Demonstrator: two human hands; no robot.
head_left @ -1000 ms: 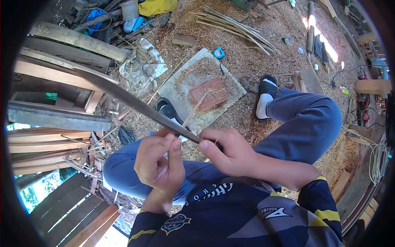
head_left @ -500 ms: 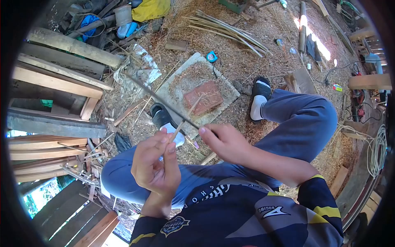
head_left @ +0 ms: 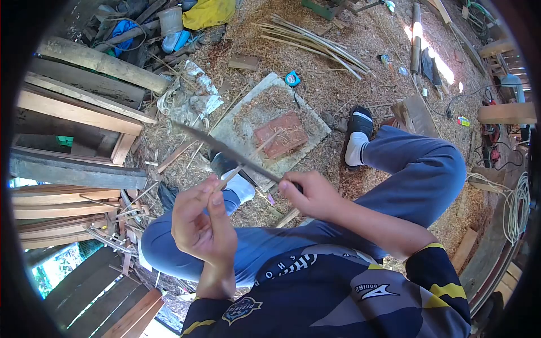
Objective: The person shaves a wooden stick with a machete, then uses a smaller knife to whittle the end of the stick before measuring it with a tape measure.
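Note:
My left hand (head_left: 204,221) pinches a thin pale stick (head_left: 230,178) between thumb and fingers. The stick points up and right toward a reddish-brown block (head_left: 290,127). My right hand (head_left: 309,193) is closed around the dark handle of a long blade (head_left: 225,149), which reaches up and left. In view, the blade crosses the stick just beyond my left fingertips; whether they touch is hard to tell. The block rests on a grey slab (head_left: 222,125) strewn with shavings, between my feet.
Long thin strips (head_left: 315,42) lie on the ground ahead. A blue tape measure (head_left: 292,78) sits at the slab's top corner. Wooden frames (head_left: 79,115) stand at the left. Coiled pale cord (head_left: 515,208) hangs at the right. My knees flank my hands.
My left hand has shifted slightly left and down with the stick. My right hand has moved slightly right and down, and the blade's broad side shows more.

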